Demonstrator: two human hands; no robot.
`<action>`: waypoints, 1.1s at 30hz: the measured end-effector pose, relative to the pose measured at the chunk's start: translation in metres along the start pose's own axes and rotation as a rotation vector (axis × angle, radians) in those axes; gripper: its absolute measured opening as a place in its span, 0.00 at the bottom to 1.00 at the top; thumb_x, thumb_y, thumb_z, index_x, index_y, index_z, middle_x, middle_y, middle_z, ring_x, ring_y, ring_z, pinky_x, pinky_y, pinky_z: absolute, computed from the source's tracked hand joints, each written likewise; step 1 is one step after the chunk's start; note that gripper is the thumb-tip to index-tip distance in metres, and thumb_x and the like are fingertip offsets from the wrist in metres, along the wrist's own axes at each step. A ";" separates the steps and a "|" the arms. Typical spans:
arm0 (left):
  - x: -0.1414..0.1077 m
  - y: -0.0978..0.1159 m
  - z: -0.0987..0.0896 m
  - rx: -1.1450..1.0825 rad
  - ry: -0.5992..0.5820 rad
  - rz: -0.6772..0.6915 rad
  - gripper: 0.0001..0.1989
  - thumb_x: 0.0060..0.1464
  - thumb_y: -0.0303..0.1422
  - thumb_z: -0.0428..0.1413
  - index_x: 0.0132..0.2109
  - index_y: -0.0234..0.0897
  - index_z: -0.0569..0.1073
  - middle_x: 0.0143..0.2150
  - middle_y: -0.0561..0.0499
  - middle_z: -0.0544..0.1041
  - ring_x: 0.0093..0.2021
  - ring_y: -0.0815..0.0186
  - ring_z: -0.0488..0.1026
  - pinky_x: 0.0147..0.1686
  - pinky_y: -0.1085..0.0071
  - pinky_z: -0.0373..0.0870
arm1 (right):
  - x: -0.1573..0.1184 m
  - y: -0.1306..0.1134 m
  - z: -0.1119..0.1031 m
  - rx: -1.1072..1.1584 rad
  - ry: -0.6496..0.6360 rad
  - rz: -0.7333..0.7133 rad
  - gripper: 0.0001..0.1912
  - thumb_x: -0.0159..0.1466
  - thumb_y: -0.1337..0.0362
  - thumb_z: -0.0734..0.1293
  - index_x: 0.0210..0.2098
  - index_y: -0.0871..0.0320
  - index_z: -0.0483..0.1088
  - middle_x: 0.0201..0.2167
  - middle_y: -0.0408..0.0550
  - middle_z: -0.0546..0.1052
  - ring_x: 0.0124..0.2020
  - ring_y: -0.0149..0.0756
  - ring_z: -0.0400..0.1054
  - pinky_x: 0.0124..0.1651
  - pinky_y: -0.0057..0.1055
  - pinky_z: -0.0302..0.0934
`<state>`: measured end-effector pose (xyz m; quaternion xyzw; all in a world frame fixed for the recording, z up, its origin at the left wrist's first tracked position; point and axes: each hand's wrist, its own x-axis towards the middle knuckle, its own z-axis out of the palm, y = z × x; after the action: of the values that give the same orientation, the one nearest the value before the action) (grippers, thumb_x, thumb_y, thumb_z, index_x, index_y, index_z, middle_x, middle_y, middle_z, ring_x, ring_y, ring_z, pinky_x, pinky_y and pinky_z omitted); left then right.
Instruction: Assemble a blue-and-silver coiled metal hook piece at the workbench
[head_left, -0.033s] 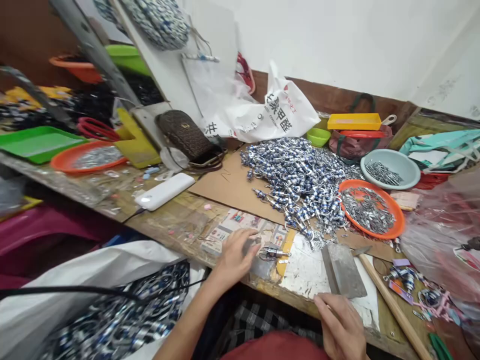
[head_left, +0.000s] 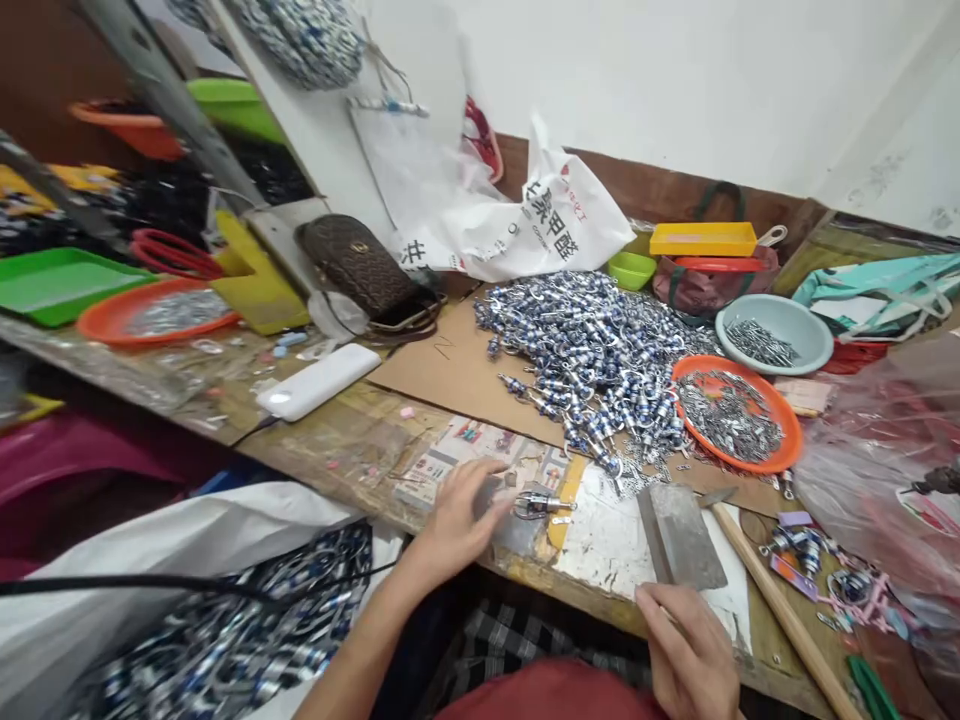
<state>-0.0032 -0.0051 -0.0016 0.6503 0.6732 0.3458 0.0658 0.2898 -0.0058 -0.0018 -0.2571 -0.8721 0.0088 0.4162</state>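
Left hand [head_left: 459, 515] is held part-open, nothing seen gripped, beside metal-capped keychain [head_left: 541, 505] on bench [head_left: 360, 455]. Right hand [head_left: 691, 645] half-curled near grey block [head_left: 686, 540]; grip can't be told.

A metal block [head_left: 686, 535], heaped parts [head_left: 592, 345] and worn bench [head_left: 360, 428] show a workshop.

Right hand [head_left: 690, 645]: palm hidden from us, grip unknown. We couldn't tell whether left hand [head_left: 454, 515] touched silver clip [head_left: 538, 505]. Bottom edge cut off wooden handle [head_left: 784, 602] and white sack [head_left: 225, 525]. Metal bits [head_left: 731, 418] too small for us to count.
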 end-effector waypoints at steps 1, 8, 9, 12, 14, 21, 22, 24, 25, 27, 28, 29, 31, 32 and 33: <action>-0.004 -0.002 -0.001 -0.046 -0.066 0.004 0.15 0.51 0.35 0.55 0.47 0.37 0.69 0.45 0.45 0.74 0.47 0.60 0.70 0.47 0.62 0.67 | -0.004 0.003 -0.005 -0.038 0.011 0.033 0.25 0.61 0.77 0.58 0.57 0.56 0.61 0.35 0.53 0.75 0.37 0.37 0.71 0.36 0.31 0.67; 0.008 0.015 0.031 -0.150 -0.151 0.021 0.09 0.48 0.34 0.56 0.38 0.40 0.77 0.36 0.48 0.76 0.40 0.61 0.72 0.42 0.64 0.70 | -0.019 0.009 -0.014 -0.172 0.043 0.187 0.25 0.61 0.76 0.59 0.57 0.53 0.61 0.37 0.52 0.74 0.37 0.38 0.70 0.36 0.34 0.66; 0.010 0.015 0.034 -0.161 -0.159 0.027 0.08 0.49 0.34 0.54 0.35 0.41 0.78 0.34 0.49 0.77 0.37 0.62 0.73 0.39 0.66 0.71 | -0.020 0.009 -0.014 -0.175 0.035 0.192 0.24 0.62 0.75 0.59 0.56 0.53 0.62 0.37 0.52 0.74 0.37 0.37 0.71 0.37 0.33 0.66; 0.014 -0.001 0.023 -0.172 -0.113 0.018 0.11 0.51 0.37 0.52 0.33 0.41 0.78 0.34 0.48 0.77 0.35 0.63 0.74 0.37 0.68 0.72 | -0.024 0.010 -0.017 -0.215 0.031 0.220 0.23 0.62 0.74 0.59 0.55 0.53 0.63 0.37 0.51 0.74 0.36 0.37 0.71 0.37 0.33 0.67; 0.014 -0.024 0.003 -0.101 0.044 -0.035 0.12 0.51 0.39 0.51 0.32 0.40 0.78 0.35 0.47 0.77 0.37 0.61 0.74 0.41 0.64 0.71 | -0.028 0.015 -0.023 -0.263 0.047 0.244 0.23 0.62 0.74 0.60 0.55 0.53 0.63 0.37 0.51 0.74 0.37 0.38 0.71 0.37 0.33 0.67; 0.033 -0.065 -0.024 0.185 0.060 -0.102 0.14 0.48 0.32 0.46 0.33 0.37 0.76 0.38 0.41 0.76 0.42 0.52 0.72 0.46 0.55 0.67 | -0.015 0.020 -0.026 -0.281 0.115 0.268 0.26 0.60 0.78 0.60 0.55 0.53 0.63 0.37 0.51 0.74 0.37 0.38 0.70 0.39 0.34 0.66; 0.042 -0.059 -0.018 0.185 0.047 -0.089 0.16 0.49 0.31 0.45 0.39 0.36 0.76 0.42 0.40 0.75 0.45 0.53 0.71 0.49 0.57 0.65 | -0.007 0.015 -0.018 -0.239 0.106 0.229 0.25 0.60 0.78 0.59 0.55 0.55 0.64 0.37 0.52 0.74 0.38 0.37 0.70 0.39 0.34 0.66; 0.066 -0.046 -0.003 0.182 0.041 -0.069 0.20 0.49 0.30 0.44 0.47 0.35 0.72 0.48 0.40 0.73 0.50 0.54 0.68 0.52 0.59 0.62 | 0.012 0.002 0.007 -0.119 0.021 0.102 0.22 0.61 0.78 0.57 0.52 0.59 0.65 0.38 0.53 0.75 0.41 0.38 0.69 0.40 0.33 0.67; 0.081 -0.040 0.003 0.177 0.038 -0.064 0.22 0.49 0.29 0.44 0.50 0.34 0.70 0.50 0.40 0.72 0.52 0.55 0.66 0.53 0.59 0.61 | 0.022 -0.004 0.022 -0.081 -0.075 0.056 0.20 0.61 0.78 0.56 0.50 0.60 0.66 0.40 0.53 0.75 0.42 0.37 0.69 0.40 0.33 0.67; 0.111 -0.035 0.014 0.155 0.013 -0.049 0.23 0.47 0.26 0.44 0.50 0.34 0.71 0.52 0.40 0.71 0.54 0.54 0.64 0.53 0.59 0.60 | 0.040 -0.015 0.054 -0.121 -0.227 -0.003 0.18 0.61 0.77 0.55 0.47 0.63 0.68 0.43 0.54 0.74 0.43 0.39 0.69 0.41 0.34 0.68; 0.124 -0.036 0.018 0.139 -0.016 -0.040 0.23 0.45 0.24 0.45 0.48 0.35 0.72 0.50 0.41 0.73 0.53 0.54 0.64 0.52 0.59 0.60 | 0.047 -0.018 0.068 -0.178 -0.278 -0.017 0.16 0.61 0.77 0.56 0.45 0.64 0.68 0.44 0.55 0.74 0.43 0.40 0.68 0.41 0.36 0.68; 0.135 -0.038 0.020 0.122 -0.042 -0.040 0.22 0.43 0.23 0.46 0.45 0.37 0.75 0.46 0.42 0.75 0.51 0.53 0.66 0.50 0.58 0.62 | 0.053 -0.021 0.079 -0.224 -0.359 -0.034 0.16 0.60 0.77 0.56 0.44 0.67 0.68 0.44 0.56 0.74 0.44 0.41 0.68 0.41 0.35 0.68; 0.150 -0.044 0.022 0.083 -0.076 -0.050 0.19 0.40 0.22 0.49 0.38 0.41 0.77 0.38 0.43 0.78 0.45 0.51 0.69 0.46 0.57 0.63 | 0.062 -0.025 0.092 -0.290 -0.462 -0.053 0.14 0.59 0.78 0.55 0.40 0.70 0.69 0.38 0.58 0.75 0.39 0.41 0.69 0.36 0.33 0.68; 0.153 -0.046 0.022 0.061 -0.075 -0.061 0.18 0.39 0.22 0.50 0.36 0.41 0.78 0.35 0.44 0.78 0.43 0.51 0.69 0.45 0.56 0.63 | 0.066 -0.027 0.094 -0.303 -0.497 -0.057 0.14 0.58 0.79 0.55 0.37 0.71 0.69 0.35 0.57 0.74 0.36 0.40 0.69 0.32 0.31 0.67; 0.153 -0.047 0.022 0.037 -0.060 -0.075 0.16 0.39 0.23 0.50 0.34 0.42 0.78 0.34 0.44 0.78 0.43 0.50 0.69 0.46 0.55 0.63 | 0.069 -0.029 0.095 -0.309 -0.516 -0.056 0.13 0.57 0.80 0.54 0.34 0.71 0.70 0.31 0.56 0.74 0.33 0.38 0.69 0.30 0.29 0.65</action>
<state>-0.0528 0.1484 0.0113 0.6358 0.7012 0.3108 0.0870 0.1718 0.0190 -0.0075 -0.2825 -0.9468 -0.0703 0.1370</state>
